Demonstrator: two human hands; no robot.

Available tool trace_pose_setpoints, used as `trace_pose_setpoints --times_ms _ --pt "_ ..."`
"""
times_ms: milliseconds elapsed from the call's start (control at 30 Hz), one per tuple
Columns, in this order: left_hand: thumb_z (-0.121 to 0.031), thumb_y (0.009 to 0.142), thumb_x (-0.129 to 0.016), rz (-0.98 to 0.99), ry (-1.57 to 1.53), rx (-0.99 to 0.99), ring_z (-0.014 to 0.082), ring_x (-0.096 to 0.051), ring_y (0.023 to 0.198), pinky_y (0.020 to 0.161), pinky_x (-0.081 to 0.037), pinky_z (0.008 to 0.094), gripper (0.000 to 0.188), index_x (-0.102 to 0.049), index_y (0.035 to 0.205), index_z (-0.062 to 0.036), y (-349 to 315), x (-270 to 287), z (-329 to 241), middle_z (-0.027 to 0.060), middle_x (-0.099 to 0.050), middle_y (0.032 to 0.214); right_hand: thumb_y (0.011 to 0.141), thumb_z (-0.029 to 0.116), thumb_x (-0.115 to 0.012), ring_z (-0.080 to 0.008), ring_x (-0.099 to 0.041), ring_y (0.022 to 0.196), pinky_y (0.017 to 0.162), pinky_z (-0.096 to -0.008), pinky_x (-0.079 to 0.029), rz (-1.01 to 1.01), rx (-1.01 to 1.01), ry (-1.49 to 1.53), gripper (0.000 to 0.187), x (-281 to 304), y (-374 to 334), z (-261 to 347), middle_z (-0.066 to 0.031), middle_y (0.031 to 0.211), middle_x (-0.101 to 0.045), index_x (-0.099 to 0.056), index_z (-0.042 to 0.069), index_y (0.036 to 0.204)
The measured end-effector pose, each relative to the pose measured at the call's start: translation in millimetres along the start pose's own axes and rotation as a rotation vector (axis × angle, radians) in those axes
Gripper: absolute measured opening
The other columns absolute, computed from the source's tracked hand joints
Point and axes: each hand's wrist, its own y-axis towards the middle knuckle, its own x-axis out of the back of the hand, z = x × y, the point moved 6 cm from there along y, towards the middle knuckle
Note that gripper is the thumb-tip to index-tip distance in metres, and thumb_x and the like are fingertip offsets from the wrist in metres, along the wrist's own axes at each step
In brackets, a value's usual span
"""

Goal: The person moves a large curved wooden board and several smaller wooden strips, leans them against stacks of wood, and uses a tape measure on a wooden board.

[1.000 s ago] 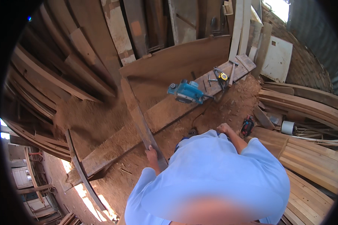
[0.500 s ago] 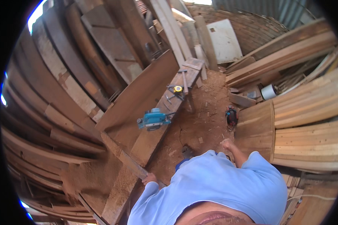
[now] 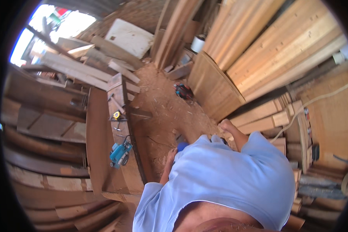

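My left hand (image 3: 171, 155) hangs low beside my body, next to a dark blue patch of cloth (image 3: 182, 146); its fingers are blurred. Out to the right, my right hand (image 3: 226, 125) hangs over the floor near a stack of planks, and nothing can be made out in it. The nearest tool to my left hand is a blue electric planer (image 3: 120, 153), resting on the narrow wooden bench (image 3: 131, 173). Farther up that bench lie a yellow and black tape measure (image 3: 117, 115) and a hammer-like tool with a wooden handle (image 3: 117, 104).
A dark red and black object (image 3: 183, 91) sits on the sawdust-covered floor (image 3: 158, 92). Tall boards (image 3: 214, 87) lean at the right, with cut planks (image 3: 264, 121) and a pale cable (image 3: 303, 106) nearby. Stacked timber (image 3: 46, 150) lines the left side. A white panel (image 3: 130, 37) stands at the back.
My view and body have turned to the right. My left hand has let go of the wooden piece at the bench's near end and come in beside my body. The planer stays on the bench.
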Motion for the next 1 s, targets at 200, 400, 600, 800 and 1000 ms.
trace_pose_setpoints --times_ms 200,400,600,800,1000 --pt "-0.034 0.092 -0.053 0.192 0.02 0.092 0.0186 -0.061 0.081 0.071 -0.048 0.033 0.04 -0.063 0.106 0.003 53.6 4.5 -10.2 0.0106 -0.067 0.094 0.077 0.026 -0.057 -0.0242 -0.06 0.052 0.049 -0.0391 -0.047 -0.161 -0.08 0.176 0.03 -23.1 -29.5 -59.4 -0.0168 0.06 -0.062 -0.064 -0.003 0.072" --pt "-0.027 0.091 -0.056 0.319 0.667 -0.142 0.0132 -0.049 0.056 0.047 -0.037 0.0312 0.029 -0.062 0.079 -0.0019 125.2 74.3 -8.5 0.0015 -0.055 0.064 0.076 0.022 -0.057 -0.0237 -0.057 0.045 0.04 -0.037 -0.043 -0.114 -0.412 0.491 0.028 -80.4 -95.2 -103.7 -0.0154 0.056 -0.059 -0.062 -0.003 0.065" --pt "-0.034 0.09 -0.058 0.229 0.39 0.407 0.0144 -0.052 0.056 0.047 -0.041 0.0281 0.023 -0.063 0.089 -0.0121 218.8 94.4 -49.8 0.002 -0.057 0.07 0.073 0.024 -0.065 -0.0322 -0.066 0.067 0.059 -0.0408 -0.053 -0.171 0.066 -0.172 0.03 -143.7 -89.7 -97.9 -0.0229 0.067 -0.064 -0.064 -0.006 0.069" --pt "-0.027 0.092 -0.05 0.335 0.245 -0.063 0.0084 -0.046 0.048 0.04 -0.032 0.023 0.018 -0.056 0.081 -0.0132 309.2 67.5 -110.9 -0.0031 -0.048 0.061 0.073 0.022 -0.056 -0.041 -0.066 0.086 0.08 -0.0457 -0.051 -0.317 -0.619 0.326 0.03 -84.6 -97.8 -106.7 -0.0277 0.087 -0.065 -0.069 -0.004 0.082" --pt "-0.023 0.087 -0.051 0.502 0.805 -0.327 0.0241 -0.058 0.074 0.064 -0.046 0.036 0.019 -0.063 0.086 -0.0076 310.1 -12.0 -150.6 0.0109 -0.06 0.08 0.077 0.026 -0.056 -0.0383 -0.065 0.089 0.081 -0.0456 -0.05 -0.203 -0.488 0.129 0.035 -81.2 -98.1 -119.3 -0.0284 0.088 -0.065 -0.067 -0.005 0.087"
